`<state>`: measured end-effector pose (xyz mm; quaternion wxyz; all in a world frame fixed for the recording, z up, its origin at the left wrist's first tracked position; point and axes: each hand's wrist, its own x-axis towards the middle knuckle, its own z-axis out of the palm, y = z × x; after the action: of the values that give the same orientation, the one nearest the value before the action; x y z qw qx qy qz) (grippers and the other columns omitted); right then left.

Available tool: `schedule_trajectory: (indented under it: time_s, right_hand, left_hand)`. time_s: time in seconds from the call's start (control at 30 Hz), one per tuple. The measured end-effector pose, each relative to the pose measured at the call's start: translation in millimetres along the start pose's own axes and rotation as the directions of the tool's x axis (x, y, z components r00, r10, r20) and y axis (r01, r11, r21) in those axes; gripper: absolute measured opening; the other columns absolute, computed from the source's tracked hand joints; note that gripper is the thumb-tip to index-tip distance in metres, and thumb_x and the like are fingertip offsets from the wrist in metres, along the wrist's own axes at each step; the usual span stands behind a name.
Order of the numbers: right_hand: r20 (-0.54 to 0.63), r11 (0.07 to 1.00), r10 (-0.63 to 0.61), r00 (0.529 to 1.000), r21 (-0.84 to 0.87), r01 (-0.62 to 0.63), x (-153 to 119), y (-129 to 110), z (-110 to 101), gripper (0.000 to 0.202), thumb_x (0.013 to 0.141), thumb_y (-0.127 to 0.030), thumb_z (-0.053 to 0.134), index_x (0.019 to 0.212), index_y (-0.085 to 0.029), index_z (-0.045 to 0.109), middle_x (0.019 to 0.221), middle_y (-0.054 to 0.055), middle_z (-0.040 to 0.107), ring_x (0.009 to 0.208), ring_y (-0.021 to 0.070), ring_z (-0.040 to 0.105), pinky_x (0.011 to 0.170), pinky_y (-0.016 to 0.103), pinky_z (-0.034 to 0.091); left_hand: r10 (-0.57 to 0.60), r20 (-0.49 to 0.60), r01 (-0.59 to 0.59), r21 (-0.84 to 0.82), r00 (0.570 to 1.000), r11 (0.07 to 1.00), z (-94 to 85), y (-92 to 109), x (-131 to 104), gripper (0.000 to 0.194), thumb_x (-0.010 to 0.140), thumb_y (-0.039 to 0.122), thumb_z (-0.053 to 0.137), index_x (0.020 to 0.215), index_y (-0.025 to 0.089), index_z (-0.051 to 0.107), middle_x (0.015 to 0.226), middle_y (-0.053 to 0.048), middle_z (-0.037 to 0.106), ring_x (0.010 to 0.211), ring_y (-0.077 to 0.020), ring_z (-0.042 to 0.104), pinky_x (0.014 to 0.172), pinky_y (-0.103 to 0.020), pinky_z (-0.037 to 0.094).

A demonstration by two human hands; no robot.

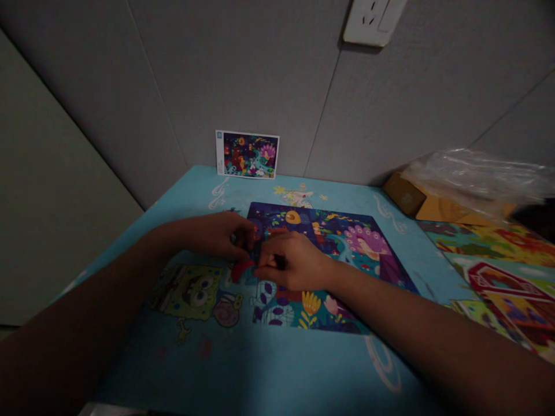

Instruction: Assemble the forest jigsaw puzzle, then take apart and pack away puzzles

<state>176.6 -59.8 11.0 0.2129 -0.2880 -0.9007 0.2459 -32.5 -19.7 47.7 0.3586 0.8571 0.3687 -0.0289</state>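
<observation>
Head view: puzzle [342, 245] between near and far edges of table [312, 372]. Left hand [221, 234], right hand [299, 260] curled at its left side; can't tell if pinching. Probably light, stiff card; grip edges.

the light is dim, its source out of view. the counter [303, 370] is palest toward its back edge and darkens toward the near edge. the left hand [217, 234] is murkier than the right hand [299, 260]. faint glints streak the blurry clear plastic [472, 173] by the right back corner. wide-angle stretch lengthens both forearms [403, 312] toward the view's sides.
</observation>
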Motion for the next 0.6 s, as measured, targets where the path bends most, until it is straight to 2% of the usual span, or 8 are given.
schedule_trajectory:
  time_s: [0.3,0.6]
  right_hand:
    - [-0.006,1.0,0.014,1.0,0.019,-0.014,-0.9,-1.7,-0.6,0.012,0.079,-0.022,0.07,0.071,-0.016,0.063,0.062,-0.004,0.057,0.057,0.0083,0.048,0.058,0.023,0.03]
    - [-0.002,1.0,-0.008,1.0,0.004,0.008,0.2,1.2,-0.6,0.019,0.076,-0.022,0.065,0.06,-0.017,0.056,0.059,-0.003,0.054,0.056,0.0091,0.047,0.057,0.024,0.033]
  left_hand:
    - [-0.004,-0.052,0.005,0.019,0.999,1.0,0.6,1.1,1.5,0.015,0.076,0.032,0.062,0.081,0.017,0.062,0.069,0.001,0.06,0.063,-0.0128,0.054,0.057,-0.023,0.036]
    - [0.007,-0.047,-0.006,0.026,0.999,1.0,1.8,-0.9,2.4,0.015,0.077,0.031,0.062,0.079,0.016,0.062,0.067,0.0,0.059,0.062,-0.0127,0.053,0.058,-0.024,0.037]
